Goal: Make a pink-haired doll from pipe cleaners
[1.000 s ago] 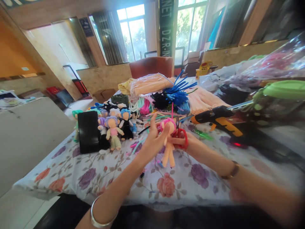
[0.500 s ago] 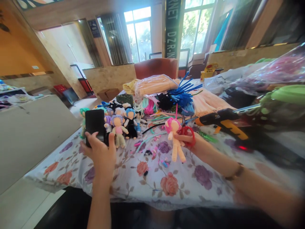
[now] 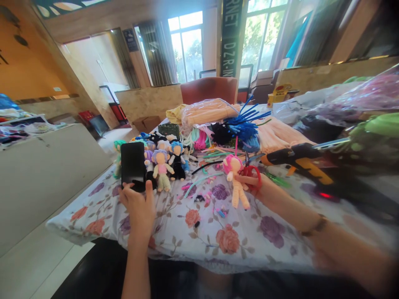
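In my right hand [image 3: 256,183] is a small peach chenille doll [image 3: 239,193] with pink hair, pinched by the fingers. Red-handled scissors [image 3: 257,177] hang on the same hand, their blades pointing away behind the doll. My left hand [image 3: 139,203] has its thumb raised and apart from the fingers. Its fingertips are at the lower edge of a black phone [image 3: 133,162], which stands upright against the finished dolls; whether they press on it I cannot tell. Just right of the phone sits a doll [image 3: 162,169] with lilac hair and a pink top.
A black-and-orange glue gun [image 3: 299,160] with a red light lies at the right. Behind are blue pipe cleaners [image 3: 246,122] and a plastic-wrapped peach bundle [image 3: 208,112]. Coloured scraps [image 3: 205,197] are scattered over the flowered tablecloth [image 3: 199,238]. A green basket [image 3: 168,130] stands behind the dolls.
My left fingers have drawn down from the phone's screen to its lower edge. The whole view has shifted slightly; the right hand still holds the doll and scissors.
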A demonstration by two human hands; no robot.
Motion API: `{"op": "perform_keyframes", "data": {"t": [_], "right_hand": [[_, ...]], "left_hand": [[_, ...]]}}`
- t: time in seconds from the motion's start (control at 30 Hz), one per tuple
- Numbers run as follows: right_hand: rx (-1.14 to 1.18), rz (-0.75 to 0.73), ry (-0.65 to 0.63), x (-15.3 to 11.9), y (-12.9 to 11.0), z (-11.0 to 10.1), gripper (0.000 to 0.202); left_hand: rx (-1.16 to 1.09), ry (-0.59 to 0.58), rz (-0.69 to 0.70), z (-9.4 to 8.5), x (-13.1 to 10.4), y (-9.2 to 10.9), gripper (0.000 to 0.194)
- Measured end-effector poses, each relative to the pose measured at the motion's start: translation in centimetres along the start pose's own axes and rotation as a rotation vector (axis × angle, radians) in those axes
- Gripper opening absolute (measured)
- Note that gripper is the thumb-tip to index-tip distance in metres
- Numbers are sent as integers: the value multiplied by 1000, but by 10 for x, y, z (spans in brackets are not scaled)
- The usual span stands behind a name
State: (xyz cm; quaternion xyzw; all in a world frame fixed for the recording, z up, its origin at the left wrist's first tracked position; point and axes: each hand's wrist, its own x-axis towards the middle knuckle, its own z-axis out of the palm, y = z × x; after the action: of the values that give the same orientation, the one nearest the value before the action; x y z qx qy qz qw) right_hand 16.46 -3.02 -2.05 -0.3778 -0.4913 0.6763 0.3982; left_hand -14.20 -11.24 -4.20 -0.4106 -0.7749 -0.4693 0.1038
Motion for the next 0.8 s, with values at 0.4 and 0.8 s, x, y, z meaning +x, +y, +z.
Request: {"op": "perform_keyframes", "data": {"t": [0.4, 0.8], "right_hand": [[56, 35, 44, 3, 0, 0, 30], [75, 15, 95, 7, 5, -1, 33]], "left_hand": [[52, -133, -206, -8, -7, 9, 55], [-22, -73, -30, 7, 18, 31, 48]]}}
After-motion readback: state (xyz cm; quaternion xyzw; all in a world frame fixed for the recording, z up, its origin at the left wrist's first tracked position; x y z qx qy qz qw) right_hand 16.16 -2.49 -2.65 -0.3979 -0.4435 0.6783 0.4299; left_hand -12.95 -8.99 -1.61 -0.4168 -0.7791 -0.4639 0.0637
